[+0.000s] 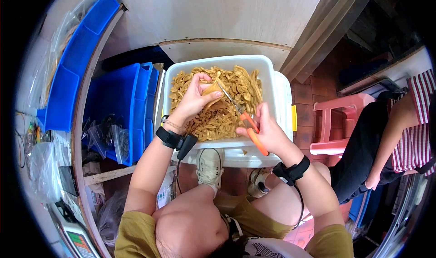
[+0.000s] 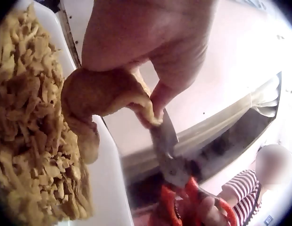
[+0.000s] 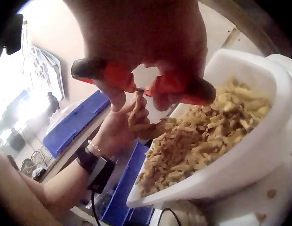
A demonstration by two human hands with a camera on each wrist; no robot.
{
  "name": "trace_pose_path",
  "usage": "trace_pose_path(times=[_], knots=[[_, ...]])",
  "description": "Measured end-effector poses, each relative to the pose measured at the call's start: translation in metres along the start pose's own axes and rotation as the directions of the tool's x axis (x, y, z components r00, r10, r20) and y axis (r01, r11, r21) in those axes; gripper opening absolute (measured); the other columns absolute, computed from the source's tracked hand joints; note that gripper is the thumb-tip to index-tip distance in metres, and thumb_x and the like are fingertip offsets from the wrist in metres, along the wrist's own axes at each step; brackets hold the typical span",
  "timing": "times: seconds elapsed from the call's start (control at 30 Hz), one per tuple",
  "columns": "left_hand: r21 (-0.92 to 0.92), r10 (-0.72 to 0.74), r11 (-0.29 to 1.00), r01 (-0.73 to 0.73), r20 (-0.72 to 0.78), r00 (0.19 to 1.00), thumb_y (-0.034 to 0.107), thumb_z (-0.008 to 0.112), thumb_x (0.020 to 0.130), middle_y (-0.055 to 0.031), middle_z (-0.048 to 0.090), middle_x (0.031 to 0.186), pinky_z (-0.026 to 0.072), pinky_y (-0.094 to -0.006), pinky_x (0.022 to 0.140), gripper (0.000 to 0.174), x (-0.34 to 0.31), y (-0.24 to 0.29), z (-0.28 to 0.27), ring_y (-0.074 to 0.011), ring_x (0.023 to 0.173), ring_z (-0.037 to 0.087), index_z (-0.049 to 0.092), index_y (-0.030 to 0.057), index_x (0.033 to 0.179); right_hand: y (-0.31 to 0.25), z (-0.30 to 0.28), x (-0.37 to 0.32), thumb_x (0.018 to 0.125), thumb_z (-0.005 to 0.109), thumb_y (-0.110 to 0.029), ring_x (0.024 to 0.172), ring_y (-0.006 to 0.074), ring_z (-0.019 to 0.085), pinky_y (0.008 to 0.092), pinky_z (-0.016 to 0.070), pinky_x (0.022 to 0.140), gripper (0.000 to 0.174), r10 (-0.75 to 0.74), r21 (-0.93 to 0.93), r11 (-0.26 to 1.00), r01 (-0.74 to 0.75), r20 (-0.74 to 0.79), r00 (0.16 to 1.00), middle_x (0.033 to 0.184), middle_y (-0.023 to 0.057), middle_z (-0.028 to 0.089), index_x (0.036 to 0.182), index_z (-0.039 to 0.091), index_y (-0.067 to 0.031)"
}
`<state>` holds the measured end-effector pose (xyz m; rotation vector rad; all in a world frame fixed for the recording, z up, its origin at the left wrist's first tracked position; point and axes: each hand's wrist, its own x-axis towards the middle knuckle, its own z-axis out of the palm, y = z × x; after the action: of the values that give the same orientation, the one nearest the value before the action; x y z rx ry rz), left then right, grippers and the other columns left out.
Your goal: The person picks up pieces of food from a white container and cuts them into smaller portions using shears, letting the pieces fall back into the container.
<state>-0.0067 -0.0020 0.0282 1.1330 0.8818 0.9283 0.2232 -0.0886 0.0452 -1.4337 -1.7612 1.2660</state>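
Note:
Over a white tub (image 1: 269,76), my left hand (image 1: 193,99) pinches a limp, tan strip of food (image 2: 106,92). The strip droops in folds below the thumb and fingers in the left wrist view. My right hand (image 1: 271,133) grips orange-handled scissors (image 1: 252,130), fingers and thumb through the handle loops. Their metal blades (image 2: 170,155) point up toward my left fingertips and meet the strip's end there. In the right wrist view the red-looking handles (image 3: 108,74) stand spread apart. Many cut tan pieces (image 1: 211,128) fill the tub, with longer strips (image 1: 252,85) at its right side.
Blue bins (image 1: 122,103) with plastic bags stand left of the tub. A white lid (image 1: 284,103) with a yellow clip lies under its right side. Farther right are a pink stool (image 1: 338,110) and a person in a striped shirt (image 1: 415,140). A pale panel (image 1: 218,17) rises behind.

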Motion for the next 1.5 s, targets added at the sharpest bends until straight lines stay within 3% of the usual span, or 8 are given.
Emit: trace_pose_path(times=[0.2,0.23,0.43,0.9,1.1,1.17,1.27,1.5], knots=[[0.186,-0.055,0.982,0.041,0.069,0.996,0.003,0.068,0.084,-0.0087,0.065,0.095,0.0477,-0.0223,0.064,0.047,-0.005,-0.001,0.001,-0.0099,0.08,0.059,0.032,0.0096,0.112,0.006,0.005,0.0,0.076,0.077,-0.036,0.071,0.0291,0.061,0.0367,0.0481,0.064,0.061,-0.036,-0.073,0.997,0.031,-0.063,0.997,0.078,0.018,0.057,0.096,0.029,-0.0038],[0.145,-0.01,0.989,-0.007,0.11,0.994,0.003,0.068,0.084,-0.0107,0.065,0.094,0.0481,-0.0247,0.076,0.046,-0.004,-0.002,0.006,-0.0109,0.086,0.059,0.03,0.009,0.109,0.007,0.007,-0.001,0.076,0.078,-0.037,0.071,0.0313,0.061,0.0369,0.0482,0.065,0.062,-0.03,-0.104,0.994,0.022,-0.072,0.997,0.078,0.0177,0.057,0.096,0.029,-0.0034],[0.291,-0.054,0.956,0.04,0.041,0.998,0.002,0.068,0.084,-0.0102,0.065,0.09,0.0476,-0.0261,0.078,0.047,-0.004,0.01,0.006,-0.0106,0.085,0.058,0.027,0.0082,0.107,0.009,0.001,0.003,0.076,0.077,-0.038,0.071,0.0346,0.062,0.0388,0.0486,0.065,0.063,-0.099,-0.131,0.987,0.088,-0.078,0.992,0.079,0.0201,0.06,0.097,0.028,-0.0029],[0.631,0.088,0.768,-0.111,0.068,0.994,0.002,0.07,0.08,-0.0075,0.06,0.088,0.0453,-0.0236,0.076,0.048,-0.001,0.002,0.002,-0.0094,0.088,0.054,0.027,0.0087,0.1,-0.005,0.001,0.001,0.074,0.079,-0.04,0.068,0.0279,0.059,0.0364,0.048,0.064,0.066,0.017,-0.074,0.997,-0.023,-0.088,0.996,0.075,0.0173,0.056,0.096,0.028,-0.0037],[0.559,-0.026,0.829,-0.02,0.075,0.997,0.005,0.071,0.081,-0.0097,0.06,0.098,0.0475,-0.0262,0.076,0.045,0.002,0.008,-0.009,-0.0099,0.091,0.056,0.03,0.0081,0.099,-0.016,-0.002,0.003,0.071,0.081,-0.039,0.062,0.0215,0.05,0.0349,0.046,0.059,0.066,0.119,-0.03,0.992,-0.124,-0.134,0.984,0.071,0.0131,0.051,0.094,0.03,-0.0042],[0.347,-0.085,0.937,0.045,0.1,0.991,0.005,0.067,0.084,-0.0102,0.064,0.102,0.0478,-0.0252,0.076,0.038,0.002,0.002,-0.014,-0.0098,0.09,0.058,0.035,0.0058,0.104,-0.019,-0.004,0.003,0.071,0.081,-0.04,0.061,0.0205,0.049,0.0345,0.0453,0.057,0.067,0.144,-0.026,0.989,-0.149,-0.135,0.98,0.07,0.0127,0.05,0.094,0.03,-0.0041],[0.028,-0.129,0.991,0.129,0.0,0.992,0.006,0.064,0.087,-0.0062,0.065,0.099,0.0484,-0.0239,0.076,0.032,-0.001,0.002,-0.015,-0.01,0.087,0.06,0.041,0.003,0.109,-0.013,-0.006,0.002,0.07,0.08,-0.045,0.061,0.0236,0.053,0.035,0.0462,0.058,0.069,0.089,-0.053,0.994,-0.099,-0.167,0.982,0.07,0.0147,0.052,0.096,0.032,-0.004],[-0.061,-0.101,0.993,0.098,-0.059,0.993,0.008,0.065,0.087,-0.0057,0.066,0.1,0.049,-0.0223,0.077,0.03,-0.004,-0.006,-0.019,-0.0093,0.088,0.062,0.05,0.0021,0.113,-0.011,-0.009,-0.003,0.071,0.076,-0.051,0.067,0.0359,0.062,0.0385,0.0492,0.062,0.07,0.071,-0.238,0.967,-0.09,-0.089,0.993,0.072,0.0192,0.06,0.1,0.032,-0.0036]])
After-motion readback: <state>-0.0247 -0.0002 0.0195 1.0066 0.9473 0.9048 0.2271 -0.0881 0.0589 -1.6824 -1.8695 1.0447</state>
